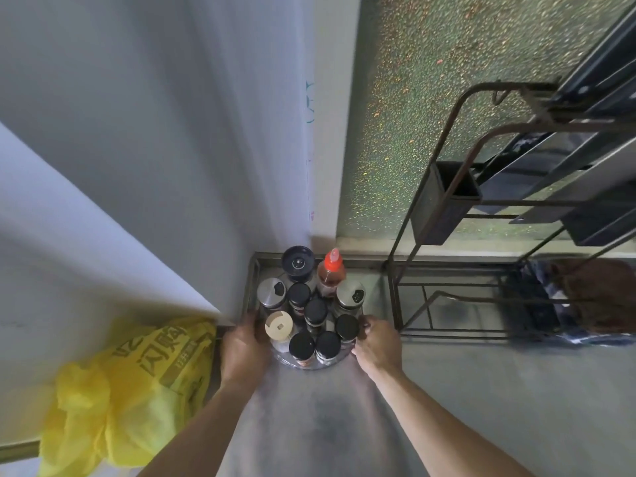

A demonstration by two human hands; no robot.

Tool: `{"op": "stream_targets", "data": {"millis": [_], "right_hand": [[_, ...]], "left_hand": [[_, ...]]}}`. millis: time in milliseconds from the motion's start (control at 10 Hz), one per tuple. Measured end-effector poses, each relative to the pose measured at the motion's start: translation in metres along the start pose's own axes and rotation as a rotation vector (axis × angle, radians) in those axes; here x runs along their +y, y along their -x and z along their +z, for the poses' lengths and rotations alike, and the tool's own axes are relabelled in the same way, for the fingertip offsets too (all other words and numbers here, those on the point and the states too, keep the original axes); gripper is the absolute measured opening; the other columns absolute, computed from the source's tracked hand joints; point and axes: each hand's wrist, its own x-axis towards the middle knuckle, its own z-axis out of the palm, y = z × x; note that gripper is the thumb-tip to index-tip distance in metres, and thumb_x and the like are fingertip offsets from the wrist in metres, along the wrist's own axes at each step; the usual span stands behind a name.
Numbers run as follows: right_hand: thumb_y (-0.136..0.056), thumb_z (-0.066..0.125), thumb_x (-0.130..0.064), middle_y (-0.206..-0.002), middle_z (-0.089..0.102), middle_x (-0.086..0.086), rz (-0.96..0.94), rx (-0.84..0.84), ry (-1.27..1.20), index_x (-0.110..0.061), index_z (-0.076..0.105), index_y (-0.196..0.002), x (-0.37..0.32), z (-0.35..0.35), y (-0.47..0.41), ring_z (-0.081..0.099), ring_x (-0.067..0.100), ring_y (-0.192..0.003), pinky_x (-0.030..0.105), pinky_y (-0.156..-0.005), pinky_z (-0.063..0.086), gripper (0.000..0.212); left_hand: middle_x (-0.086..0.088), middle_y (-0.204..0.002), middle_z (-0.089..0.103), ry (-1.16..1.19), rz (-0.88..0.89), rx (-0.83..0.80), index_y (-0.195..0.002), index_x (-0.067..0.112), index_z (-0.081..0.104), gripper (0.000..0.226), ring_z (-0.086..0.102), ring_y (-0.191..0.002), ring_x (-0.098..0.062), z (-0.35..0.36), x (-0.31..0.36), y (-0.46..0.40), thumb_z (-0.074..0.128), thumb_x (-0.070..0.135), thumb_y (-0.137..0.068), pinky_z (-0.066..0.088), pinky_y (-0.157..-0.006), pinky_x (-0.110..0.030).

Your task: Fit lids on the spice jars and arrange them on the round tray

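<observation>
Two hands grip the round tray point(311, 365) from opposite sides: left hand point(243, 349) clasped on its left rim, right hand point(377, 346) clasped on its right rim. Tray sits at the far left corner of the grey counter point(481, 390), against the white wall point(137, 132). On it, crowded and upright: five black-lidded spice jars point(301, 345), two steel shaker-top jars point(272, 290), one jar with a pale wooden lid point(279, 326), a tall black-capped grinder point(298, 263) and a red-capped sauce bottle point(331, 270) at the tray's far edge. All lids on. Metal rack point(481, 208) stands along the counter's far edge, right of the tray. Yellow plastic bag point(130, 401) hangs off the counter's left edge.
</observation>
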Motion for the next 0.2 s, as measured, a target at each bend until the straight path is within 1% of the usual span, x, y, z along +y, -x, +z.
{"op": "stream_targets", "data": {"millis": [100,200], "right_hand": [[-0.09,0.054,-0.027,-0.087,0.075,-0.001,-0.022,0.011,-0.016,-0.022,0.067,-0.087,-0.007,-0.009,0.018,0.071,0.023,-0.081,0.043,-0.071,0.059,0.014],[-0.097,0.057,-0.032,-0.108,0.072,0.0,-0.069,0.038,0.018,-0.019,0.061,-0.121,-0.008,-0.027,0.048,0.068,0.019,-0.1,0.036,-0.087,0.054,0.027]], "left_hand": [[-0.012,-0.089,0.073,0.099,0.01,-0.007,-0.115,0.014,0.062,0.021,0.068,-0.081,-0.036,-0.004,-0.001,0.01,0.058,0.011,-0.094,0.054,-0.07,-0.039],[-0.012,-0.103,0.074,0.095,0.024,0.068,-0.125,0.012,0.058,0.034,0.067,-0.093,-0.037,-0.009,-0.005,0.03,0.064,0.009,-0.092,0.054,-0.077,-0.041]]}}
